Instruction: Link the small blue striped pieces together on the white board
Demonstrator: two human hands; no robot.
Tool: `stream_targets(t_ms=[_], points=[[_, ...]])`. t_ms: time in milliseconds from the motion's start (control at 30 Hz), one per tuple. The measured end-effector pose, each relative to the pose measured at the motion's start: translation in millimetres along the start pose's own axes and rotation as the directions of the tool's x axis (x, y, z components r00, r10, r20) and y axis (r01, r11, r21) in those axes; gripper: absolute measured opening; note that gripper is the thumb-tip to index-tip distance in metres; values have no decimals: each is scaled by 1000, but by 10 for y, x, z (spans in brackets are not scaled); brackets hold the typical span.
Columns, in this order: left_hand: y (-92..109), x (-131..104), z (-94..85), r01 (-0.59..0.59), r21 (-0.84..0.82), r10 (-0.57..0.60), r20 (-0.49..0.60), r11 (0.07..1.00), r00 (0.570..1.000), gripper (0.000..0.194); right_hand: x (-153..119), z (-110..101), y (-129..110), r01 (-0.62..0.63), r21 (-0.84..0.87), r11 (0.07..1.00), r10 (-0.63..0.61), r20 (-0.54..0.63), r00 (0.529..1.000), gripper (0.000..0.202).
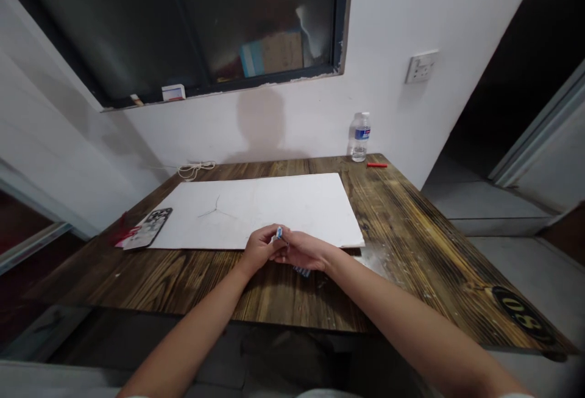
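My left hand (260, 248) and my right hand (304, 250) meet over the front edge of a white board (274, 203). Between their fingertips is a small blue and white item (279, 233), too small to name. The left fingers are closed on it, and the right fingers are curled against it from the other side. Under my right hand, a blue patterned piece (301, 271) shows in part. Thin dark lines in a three-armed shape (216, 209) show on the board's left half.
A phone-like patterned object (148, 229) lies at the board's left end. At the back of the wooden table (411, 252) are a white cord (195, 169), a water bottle (360, 139) and a red pen-like item (377, 165). A dark "08" plate (522, 314) marks the right corner.
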State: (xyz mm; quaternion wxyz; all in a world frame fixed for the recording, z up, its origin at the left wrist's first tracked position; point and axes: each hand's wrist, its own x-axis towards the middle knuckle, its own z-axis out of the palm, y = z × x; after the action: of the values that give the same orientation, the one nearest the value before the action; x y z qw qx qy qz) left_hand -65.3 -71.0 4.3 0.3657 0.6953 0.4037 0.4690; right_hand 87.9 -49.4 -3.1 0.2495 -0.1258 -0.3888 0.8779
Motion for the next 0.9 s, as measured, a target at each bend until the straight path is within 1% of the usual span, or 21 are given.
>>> stream_targets(t_ms=[67,100,133,167,200,233,267,300,333,367,400,433,467,567,633,733,833,900], points=[[-61,25,-6,82,-102,-92,-98,991,991,37,2,-17,-72,21,-42,999,-24,-61,998,52],[-86,40,-8,99,-154,-123,-151,983,981,38,-9,-28,-124,33,-99,994,-43,-96,994,55],[-104,57,-10,105,-202,-146,-201,974,969,39,-29,-41,-181,56,-190,980,-84,-146,986,56],[-115,73,-12,105,-248,-167,-242,963,956,40,-56,-56,-242,81,-315,946,-146,-191,971,56],[-119,88,-13,105,-294,-188,-272,950,944,41,-89,-74,-302,96,-471,877,-227,-229,947,55],[-117,101,-13,111,-338,-214,-285,935,934,42,-127,-93,-358,92,-642,761,-288,-207,935,54],[-111,112,-13,121,-379,-241,-287,918,927,43,-165,-114,-407,88,-796,599,-304,-125,944,55],[-102,119,-13,132,-413,-264,-282,901,922,44,-201,-135,-447,104,-903,417,-286,-22,958,53],[-93,123,-12,142,-438,-282,-274,888,919,44,-232,-156,-476,120,-962,245,-253,56,966,51],[-85,124,-12,148,-452,-293,-269,879,918,43,-256,-176,-493,126,-986,110,-209,101,973,52],[-79,124,-12,152,-457,-297,-265,876,917,43,-271,-195,-500,130,-991,-1,-163,129,978,51],[-75,123,-12,155,-455,-299,-262,877,918,43,-279,-212,-497,130,-988,-83,-117,139,983,51],[-73,122,-13,157,-450,-298,-261,879,918,43,-279,-227,-488,131,-981,-142,-72,142,987,50],[-78,121,-12,161,-440,-297,-262,884,918,44,-254,-257,-440,147,-958,-248,37,142,989,46],[-84,123,-9,166,-447,-306,-262,879,915,44,-235,-261,-409,137,-948,-288,61,124,990,46],[-89,126,-2,175,-465,-321,-257,868,911,44,-216,-250,-377,113,-936,-334,63,97,993,43],[-97,125,2,181,-461,-324,-251,868,912,43,-202,-233,-373,121,-935,-332,54,109,993,36],[-105,123,0,186,-449,-322,-249,874,913,44,-195,-220,-395,149,-949,-279,65,136,989,26]])
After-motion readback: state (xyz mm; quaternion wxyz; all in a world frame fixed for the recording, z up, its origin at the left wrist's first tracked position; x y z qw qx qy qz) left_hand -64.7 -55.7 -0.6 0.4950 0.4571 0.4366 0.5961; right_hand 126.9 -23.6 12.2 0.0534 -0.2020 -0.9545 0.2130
